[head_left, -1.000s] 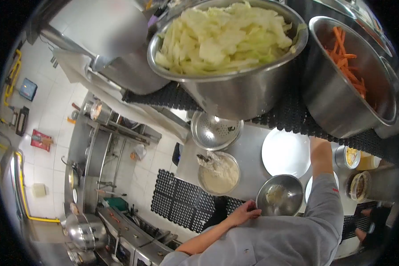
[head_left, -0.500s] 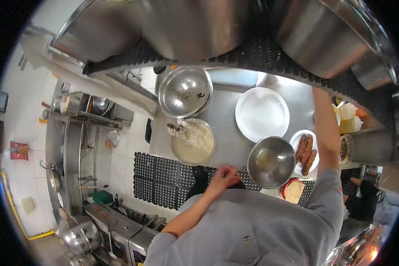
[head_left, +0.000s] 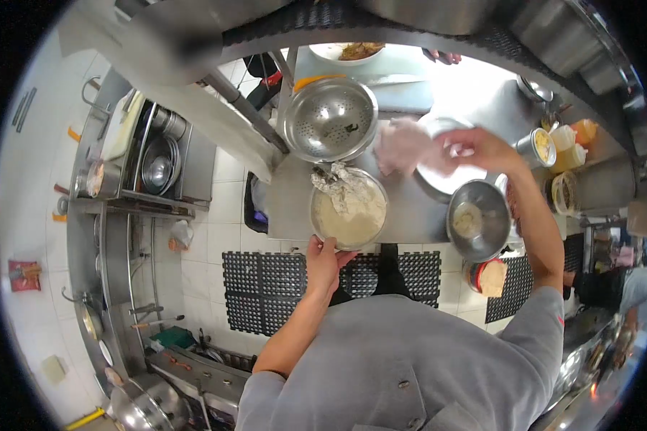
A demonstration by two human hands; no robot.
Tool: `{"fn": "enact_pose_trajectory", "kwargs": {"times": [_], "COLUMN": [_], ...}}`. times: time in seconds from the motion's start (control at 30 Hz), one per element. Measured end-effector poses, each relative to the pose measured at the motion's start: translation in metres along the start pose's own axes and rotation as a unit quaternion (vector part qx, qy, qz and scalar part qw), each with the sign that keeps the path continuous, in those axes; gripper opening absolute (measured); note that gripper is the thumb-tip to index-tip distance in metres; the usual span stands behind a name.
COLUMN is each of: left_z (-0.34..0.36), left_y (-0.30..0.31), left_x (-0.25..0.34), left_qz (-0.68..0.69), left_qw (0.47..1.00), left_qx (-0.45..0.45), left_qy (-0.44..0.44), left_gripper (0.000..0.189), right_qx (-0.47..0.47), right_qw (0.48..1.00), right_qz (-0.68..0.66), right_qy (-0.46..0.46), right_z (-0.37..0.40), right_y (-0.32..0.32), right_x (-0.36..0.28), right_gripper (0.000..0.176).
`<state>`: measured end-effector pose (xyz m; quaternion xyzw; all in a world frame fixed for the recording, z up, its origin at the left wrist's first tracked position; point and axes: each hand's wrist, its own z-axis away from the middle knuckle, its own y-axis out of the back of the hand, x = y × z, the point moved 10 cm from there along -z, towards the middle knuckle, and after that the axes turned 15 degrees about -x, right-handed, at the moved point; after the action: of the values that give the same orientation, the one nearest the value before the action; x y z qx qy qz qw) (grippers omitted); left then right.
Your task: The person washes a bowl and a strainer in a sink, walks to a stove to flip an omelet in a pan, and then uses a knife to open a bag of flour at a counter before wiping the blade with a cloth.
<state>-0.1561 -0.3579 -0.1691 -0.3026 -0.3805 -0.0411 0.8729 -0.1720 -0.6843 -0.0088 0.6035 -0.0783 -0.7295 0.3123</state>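
My left hand (head_left: 323,267) grips the near rim of a bowl (head_left: 350,243) of pale flour or batter. A clump coated in white (head_left: 345,190) lies at the bowl's far side. My right hand (head_left: 482,152) holds a pale pinkish cloth (head_left: 406,147), smeared by motion, over the left part of a white plate (head_left: 449,183). Below that hand stands a steel bowl (head_left: 479,219) with a little pale residue inside. A steel colander (head_left: 331,118) with a dark scrap in it is beyond the flour bowl. My right forearm mostly hides the plate of sausages.
A knife (head_left: 392,79) with a yellow handle lies on the pale board at the back, beside a dish of food (head_left: 359,50). Another person's fingers (head_left: 446,56) show there. Squeeze bottles (head_left: 571,147) stand at right. A shelf with large pots hangs overhead.
My left hand has moved from in front of my body onto the flour bowl's rim. My right hand has come back from the far right and now carries the cloth over the plate.
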Motion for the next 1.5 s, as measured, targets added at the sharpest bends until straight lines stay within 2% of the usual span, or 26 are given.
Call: {"fn": "enact_pose_trajectory", "kwargs": {"times": [0.07,0.13,0.2,0.23,0.3,0.4,0.43,0.5,0.53,0.6,0.67,0.73,0.8,0.9,0.97,1.0,1.03,1.1,1.13,1.23,1.27,1.3,1.33,1.4,1.47,1.5], "left_z": [0.012,0.026,0.048,0.062,0.094,0.134,0.146,0.174,0.184,0.198,0.207,0.213,0.216,0.218,0.213,0.210,0.205,0.202,0.201,0.186,0.180,0.171,0.161,0.139,0.109,0.093], "left_y": [0.019,0.047,0.083,0.114,0.172,0.241,0.256,0.298,0.310,0.337,0.343,0.347,0.353,0.350,0.344,0.344,0.346,0.344,0.343,0.333,0.329,0.320,0.310,0.287,0.262,0.255], "left_x": [0.028,0.055,0.083,0.098,0.126,0.142,0.141,0.139,0.135,0.129,0.127,0.126,0.123,0.125,0.128,0.133,0.132,0.138,0.141,0.154,0.157,0.161,0.164,0.166,0.166,0.160], "left_qz": [-0.020,-0.065,-0.106,-0.116,-0.134,-0.150,-0.152,-0.103,-0.102,-0.078,-0.062,-0.048,-0.020,-0.016,-0.020,-0.028,-0.035,-0.035,-0.040,-0.089,-0.091,-0.098,-0.106,-0.120,-0.127,-0.135], "left_qw": [1.000,0.997,0.994,0.993,0.991,0.982,0.982,0.971,0.971,0.963,0.960,0.957,0.952,0.955,0.954,0.957,0.960,0.962,0.963,0.976,0.978,0.980,0.981,0.984,0.986,0.987], "left_qx": [-0.018,-0.044,-0.024,0.004,0.032,0.101,0.100,0.205,0.205,0.246,0.256,0.262,0.278,0.265,0.273,0.262,0.252,0.239,0.238,0.153,0.144,0.132,0.118,0.084,0.047,0.022], "left_qy": [0.010,0.014,0.032,0.024,-0.003,-0.044,-0.041,-0.069,-0.065,-0.073,-0.093,-0.117,-0.130,-0.132,-0.123,-0.125,-0.118,-0.123,-0.121,-0.123,-0.121,-0.116,-0.111,-0.101,-0.101,-0.089], "left_gripper": [0.022,0.024,0.025,0.027,0.028,0.031,0.031,0.035,0.035,0.037,0.037,0.038,0.038,0.036,0.033,0.033,0.032,0.031,0.031,0.030,0.030,0.029,0.028,0.025,0.022,0.018], "right_qx": [-0.022,0.058,0.133,0.138,0.292,0.338,0.338,0.314,0.286,0.226,0.241,0.274,0.257,0.281,0.301,0.314,0.347,0.373,0.377,0.417,0.452,0.457,0.466,0.418,0.372,0.354], "right_qw": [0.974,0.941,0.945,0.944,0.819,0.834,0.826,0.821,0.818,0.845,0.854,0.871,0.899,0.913,0.947,0.943,0.931,0.857,0.855,0.857,0.890,0.864,0.858,0.835,0.870,0.874], "right_qz": [0.099,0.213,0.232,0.228,0.453,0.368,0.377,0.394,0.405,0.381,0.393,0.370,0.342,0.292,0.060,0.061,-0.085,-0.346,-0.348,-0.300,-0.051,0.201,0.204,0.340,0.304,0.323], "right_qy": [-0.204,-0.257,-0.186,-0.193,-0.195,-0.234,-0.249,-0.270,-0.291,-0.300,-0.242,-0.169,-0.094,-0.041,0.097,0.095,0.075,0.079,0.078,0.018,-0.023,-0.068,-0.076,-0.109,-0.116,-0.076], "right_z": [-0.001,-0.020,-0.060,-0.078,-0.100,-0.101,-0.105,-0.131,-0.144,-0.170,-0.194,-0.222,-0.256,-0.285,-0.300,-0.303,-0.300,-0.287,-0.270,-0.218,-0.203,-0.194,-0.181,-0.172,-0.168,-0.157], "right_y": [-0.043,-0.069,-0.093,-0.118,-0.142,-0.166,-0.174,-0.187,-0.201,-0.230,-0.254,-0.265,-0.281,-0.296,-0.299,-0.302,-0.298,-0.297,-0.282,-0.237,-0.220,-0.216,-0.221,-0.254,-0.274,-0.286], "right_x": [0.019,0.022,0.041,0.062,0.057,0.073,0.069,0.052,0.043,0.016,-0.015,-0.039,-0.057,-0.085,-0.079,-0.083,-0.074,-0.060,-0.066,-0.051,-0.062,-0.075,-0.072,-0.087,-0.072,-0.068], "right_gripper": [0.031,0.037,0.046,0.046,0.055,0.063,0.061,0.059,0.057,0.053,0.052,0.050,0.048,0.044,0.036,0.036,0.033,0.027,0.027,0.028,0.034,0.042,0.042,0.045,0.050,0.047]}}
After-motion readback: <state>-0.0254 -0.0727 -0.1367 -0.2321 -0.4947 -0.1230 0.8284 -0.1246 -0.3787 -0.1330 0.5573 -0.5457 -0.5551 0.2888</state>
